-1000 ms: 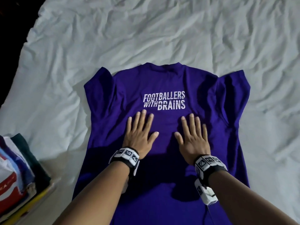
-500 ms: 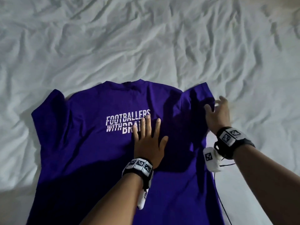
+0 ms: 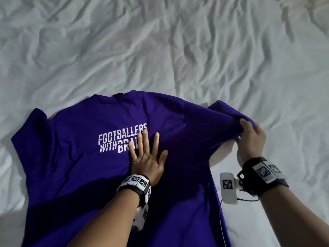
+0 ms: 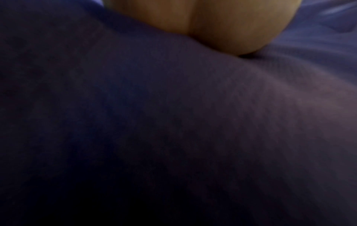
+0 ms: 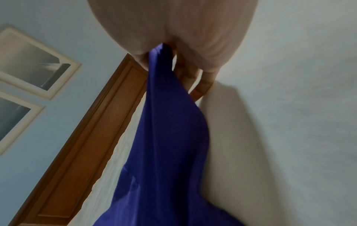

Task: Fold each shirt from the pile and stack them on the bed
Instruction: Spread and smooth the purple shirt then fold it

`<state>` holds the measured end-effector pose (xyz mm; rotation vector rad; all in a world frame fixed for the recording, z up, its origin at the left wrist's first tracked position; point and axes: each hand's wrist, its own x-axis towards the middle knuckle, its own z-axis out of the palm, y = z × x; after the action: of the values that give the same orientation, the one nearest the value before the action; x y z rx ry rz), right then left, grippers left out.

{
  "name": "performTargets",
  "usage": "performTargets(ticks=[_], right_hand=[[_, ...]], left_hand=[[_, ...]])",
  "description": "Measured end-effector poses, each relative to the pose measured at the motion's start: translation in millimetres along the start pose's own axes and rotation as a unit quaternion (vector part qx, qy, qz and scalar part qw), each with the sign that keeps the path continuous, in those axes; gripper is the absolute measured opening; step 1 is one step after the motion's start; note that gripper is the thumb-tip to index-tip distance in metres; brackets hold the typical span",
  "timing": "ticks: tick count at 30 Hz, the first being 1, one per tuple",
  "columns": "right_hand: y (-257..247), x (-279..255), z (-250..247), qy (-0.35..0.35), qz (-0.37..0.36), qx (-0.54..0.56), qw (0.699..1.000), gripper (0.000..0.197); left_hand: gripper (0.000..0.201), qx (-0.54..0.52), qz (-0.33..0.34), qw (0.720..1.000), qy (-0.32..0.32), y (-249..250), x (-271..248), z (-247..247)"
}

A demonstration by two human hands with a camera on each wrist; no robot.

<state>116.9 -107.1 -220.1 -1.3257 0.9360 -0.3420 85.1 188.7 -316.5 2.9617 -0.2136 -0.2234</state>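
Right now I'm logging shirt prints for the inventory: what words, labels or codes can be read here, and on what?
"FOOTBALLERS WITH BRAI": white print on the purple shirt; the left hand hides the last letters.
Wristband markers: black-and-white square codes, no readable words.
Framed pictures: no legible text.

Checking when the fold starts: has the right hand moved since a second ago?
Yes. The right hand has left its spot below the print on the shirt, gone right to the sleeve, and now grips it, lifting it off the bed.
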Motion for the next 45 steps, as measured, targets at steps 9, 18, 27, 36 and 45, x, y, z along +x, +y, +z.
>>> performTargets(ticks=[9, 18, 27, 36, 45], right_hand=[[-31, 34, 9, -0.126, 0.053, -0.192, 0.972, 0.078], [-65, 63, 38, -0.102, 0.070, -0.186, 0.975, 0.012], [-39, 38, -13, -0.109, 0.068, -0.234, 0.964, 0.028], [-23, 8, -46, -0.245, -0.073, -0.349, 0.902, 0.005], [-26, -20, 3, -0.121, -0.109, -0.101, 0.982, 0.034]], left_hand=[[0.069, 0.000, -0.006, 1.000, -0.009, 1, 2, 0], [0.070, 0.000, 0.002, 1.000, -0.016, -1, 4, 2], [0.069, 0.006, -0.007, 1.000, 0.003, -1, 3, 7], [0.068, 0.009, -0.003, 1.000, -0.027, -1, 4, 4], [0.069, 0.007, -0.014, 0.999, -0.037, 1, 4, 0]])
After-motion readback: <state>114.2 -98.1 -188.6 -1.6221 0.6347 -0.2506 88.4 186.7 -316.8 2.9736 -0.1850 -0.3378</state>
